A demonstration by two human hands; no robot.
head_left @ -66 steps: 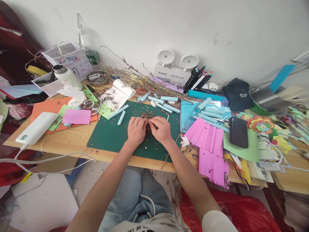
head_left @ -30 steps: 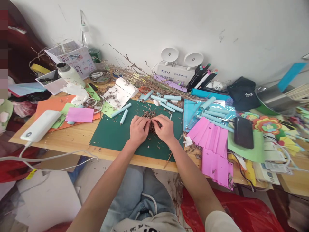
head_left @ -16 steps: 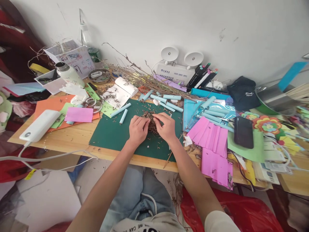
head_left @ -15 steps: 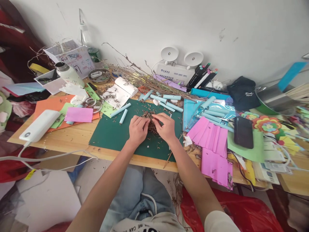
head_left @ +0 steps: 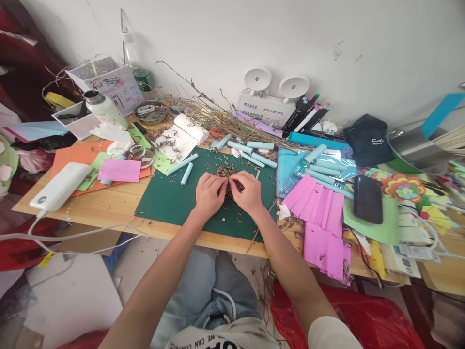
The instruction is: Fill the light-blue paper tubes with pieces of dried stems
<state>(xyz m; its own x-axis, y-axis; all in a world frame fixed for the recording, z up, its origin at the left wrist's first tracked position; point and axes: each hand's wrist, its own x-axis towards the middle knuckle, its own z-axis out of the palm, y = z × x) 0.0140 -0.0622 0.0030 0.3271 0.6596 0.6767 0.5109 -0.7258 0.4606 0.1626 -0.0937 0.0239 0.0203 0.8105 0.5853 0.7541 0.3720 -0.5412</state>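
Observation:
Over the dark green cutting mat [head_left: 167,194], my left hand [head_left: 210,194] and my right hand [head_left: 247,192] meet with fingertips pinched together. Brown dried plant bits [head_left: 224,170] form a small heap behind and beneath the fingers, and some show between the fingertips. The exact piece in each pinch is too small to make out. Loose crumbs lie scattered around the mat. Behind the hands are several pale blue paper tubes [head_left: 263,160], and two more lie on the mat's left side, one being a short tube [head_left: 186,173].
Long dry twigs [head_left: 218,114] stretch along the wall. At right are pink paper strips [head_left: 321,203], a black phone [head_left: 367,198] and a metal pot [head_left: 417,150]. On the left stand a white power bank [head_left: 61,186], with its cable across the table edge, and a bottle [head_left: 105,112].
My right hand has moved slightly left, so its fingertips now touch or nearly touch those of my left hand. The view has shifted a little.

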